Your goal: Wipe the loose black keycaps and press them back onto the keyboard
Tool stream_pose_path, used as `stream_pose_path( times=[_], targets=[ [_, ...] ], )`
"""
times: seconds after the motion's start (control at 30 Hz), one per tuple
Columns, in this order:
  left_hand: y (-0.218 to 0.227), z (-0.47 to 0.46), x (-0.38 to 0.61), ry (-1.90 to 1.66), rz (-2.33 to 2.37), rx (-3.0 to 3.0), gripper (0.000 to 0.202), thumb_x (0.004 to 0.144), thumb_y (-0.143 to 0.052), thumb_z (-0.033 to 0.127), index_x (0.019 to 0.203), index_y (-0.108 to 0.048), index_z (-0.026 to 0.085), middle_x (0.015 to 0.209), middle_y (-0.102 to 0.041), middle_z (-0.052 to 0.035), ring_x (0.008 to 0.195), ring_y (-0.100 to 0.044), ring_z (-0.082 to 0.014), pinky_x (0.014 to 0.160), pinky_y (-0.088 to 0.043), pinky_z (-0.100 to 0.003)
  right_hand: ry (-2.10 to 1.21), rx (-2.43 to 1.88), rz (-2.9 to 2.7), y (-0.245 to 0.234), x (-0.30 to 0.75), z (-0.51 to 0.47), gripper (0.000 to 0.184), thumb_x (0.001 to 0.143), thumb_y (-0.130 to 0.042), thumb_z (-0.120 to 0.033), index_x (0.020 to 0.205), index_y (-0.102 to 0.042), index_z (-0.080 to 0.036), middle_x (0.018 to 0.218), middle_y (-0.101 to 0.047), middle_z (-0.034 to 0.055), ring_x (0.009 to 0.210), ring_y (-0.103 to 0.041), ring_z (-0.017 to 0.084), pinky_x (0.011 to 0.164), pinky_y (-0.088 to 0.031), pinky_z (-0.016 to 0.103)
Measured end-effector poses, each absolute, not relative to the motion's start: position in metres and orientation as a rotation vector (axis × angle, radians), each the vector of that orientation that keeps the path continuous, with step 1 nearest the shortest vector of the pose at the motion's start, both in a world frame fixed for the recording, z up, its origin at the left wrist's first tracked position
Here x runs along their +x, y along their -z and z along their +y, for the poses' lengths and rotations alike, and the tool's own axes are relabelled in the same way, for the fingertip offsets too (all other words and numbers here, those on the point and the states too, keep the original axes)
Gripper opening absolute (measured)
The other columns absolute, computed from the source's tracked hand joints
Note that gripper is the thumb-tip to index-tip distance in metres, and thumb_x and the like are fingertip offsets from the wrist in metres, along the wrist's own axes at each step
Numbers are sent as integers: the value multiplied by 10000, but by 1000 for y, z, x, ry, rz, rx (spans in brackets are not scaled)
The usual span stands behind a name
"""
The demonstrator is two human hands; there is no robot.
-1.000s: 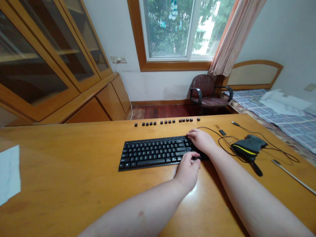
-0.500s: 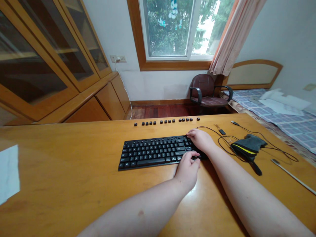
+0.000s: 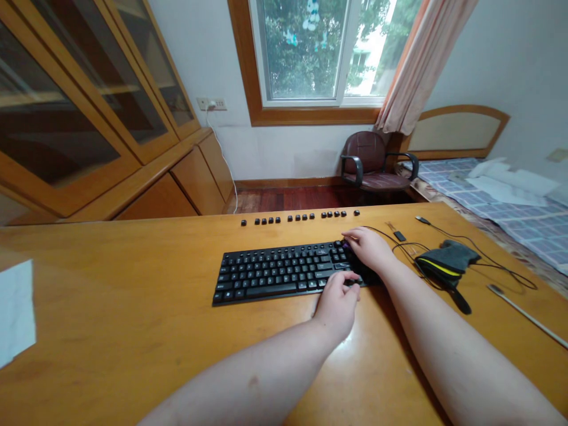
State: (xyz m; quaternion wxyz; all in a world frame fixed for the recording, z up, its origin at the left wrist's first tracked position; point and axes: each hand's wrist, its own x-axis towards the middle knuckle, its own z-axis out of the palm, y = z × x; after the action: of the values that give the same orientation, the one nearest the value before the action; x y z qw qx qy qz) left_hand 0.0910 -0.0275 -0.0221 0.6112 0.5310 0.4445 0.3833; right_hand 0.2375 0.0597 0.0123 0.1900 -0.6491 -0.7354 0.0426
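A black keyboard (image 3: 270,273) lies flat on the wooden desk, its right end partly hidden under my hands. My left hand (image 3: 337,302) is at its front edge, right of the space bar, with bent fingers resting over the edge. Over the keyboard's upper right part, my right hand (image 3: 366,247) is closed, fingertips pinched low at the top row. A small dark, purplish thing shows at those fingertips, too small to name. Behind the keyboard, several loose black keycaps (image 3: 271,220) stand in a spaced row along the far desk edge.
Right of my hands lie a grey pouch with a yellow stripe (image 3: 444,267), a black cable with a USB plug (image 3: 422,220), a small black piece (image 3: 400,236) and a thin white-handled brush (image 3: 528,316). White paper (image 3: 16,313) lies at the left. Beyond the desk (image 3: 124,284) stands a chair (image 3: 366,160).
My right hand has shifted slightly to the right along the keyboard's top row, showing more keys beside its fingertips. The left hand stays put.
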Motion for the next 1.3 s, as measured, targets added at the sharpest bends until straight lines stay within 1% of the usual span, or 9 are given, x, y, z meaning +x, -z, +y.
stream_pose_path(
  times=[0.13, 0.27, 0.5, 0.77, 0.83, 1.0, 1.1, 1.2, 1.3],
  targets=[
    [20, -27, 91, -880, 1030, 1222, 190, 803, -486, 203, 971, -572, 184, 808, -572, -31, 675, -532, -110, 684, -433, -257, -124, -1780, -2143, -13, 235, 58, 250, 856, -476, -332, 956, -679, -226, 999, -662, 44, 909, -606, 174, 808, -444, 265],
    [22, -28, 92, -893, 1033, 1224, 193, 801, -484, 202, 973, -570, 188, 807, -568, -28, 682, -531, -111, 677, -427, -254, -99, -1780, -2211, -11, 233, 59, 259, 849, -487, -386, 965, -679, -256, 1010, -655, 27, 887, -609, 175, 760, -443, 262],
    [23, -28, 91, -891, 1024, 1220, 200, 804, -474, 201, 982, -563, 187, 830, -569, -32, 698, -537, -113, 696, -430, -260, -61, -1831, -2229, -10, 230, 61, 235, 856, -482, -356, 947, -682, -272, 1002, -650, 18, 845, -608, 164, 678, -423, 242],
    [22, -28, 92, -890, 1020, 1200, 197, 797, -476, 197, 969, -570, 183, 830, -566, -37, 709, -536, -120, 696, -422, -263, -73, -1831, -2225, -7, 229, 61, 251, 862, -464, -354, 934, -689, -269, 998, -658, 14, 858, -611, 168, 684, -428, 245],
    [22, -28, 92, -893, 1022, 1195, 194, 795, -479, 197, 964, -573, 186, 830, -566, -38, 708, -535, -123, 695, -418, -265, -93, -1822, -2179, -8, 230, 61, 264, 865, -453, -362, 940, -683, -255, 1003, -661, 21, 875, -610, 177, 713, -437, 256],
    [21, -27, 91, -894, 1018, 1190, 181, 795, -481, 206, 948, -577, 192, 818, -563, -36, 694, -531, -126, 683, -411, -267, -69, -1841, -1926, -20, 246, 62, 348, 860, -441, -371, 1121, -597, -202, 1025, -664, 58, 961, -589, 213, 837, -428, 310],
    [21, -27, 91, -889, 1026, 1187, 185, 792, -484, 202, 952, -577, 195, 811, -561, -35, 685, -529, -128, 666, -406, -264, 23, -1951, -1763, -31, 265, 70, 344, 857, -426, -388, 1069, -623, -201, 1007, -667, 69, 941, -596, 227, 819, -433, 322],
    [22, -27, 91, -891, 1028, 1186, 183, 791, -486, 201, 948, -579, 196, 806, -560, -35, 682, -528, -129, 656, -402, -262, 40, -2131, -1748, -35, 287, 87, 333, 849, -426, -397, 1003, -643, -197, 990, -666, 86, 913, -601, 248, 785, -440, 340],
    [23, -27, 92, -888, 1030, 1185, 185, 792, -485, 207, 950, -580, 198, 803, -559, -35, 680, -526, -129, 642, -397, -256, 41, -2276, -1823, -30, 304, 110, 375, 840, -443, -362, 1120, -583, -155, 1093, -620, 129, 974, -580, 274, 811, -433, 360]
  ],
)
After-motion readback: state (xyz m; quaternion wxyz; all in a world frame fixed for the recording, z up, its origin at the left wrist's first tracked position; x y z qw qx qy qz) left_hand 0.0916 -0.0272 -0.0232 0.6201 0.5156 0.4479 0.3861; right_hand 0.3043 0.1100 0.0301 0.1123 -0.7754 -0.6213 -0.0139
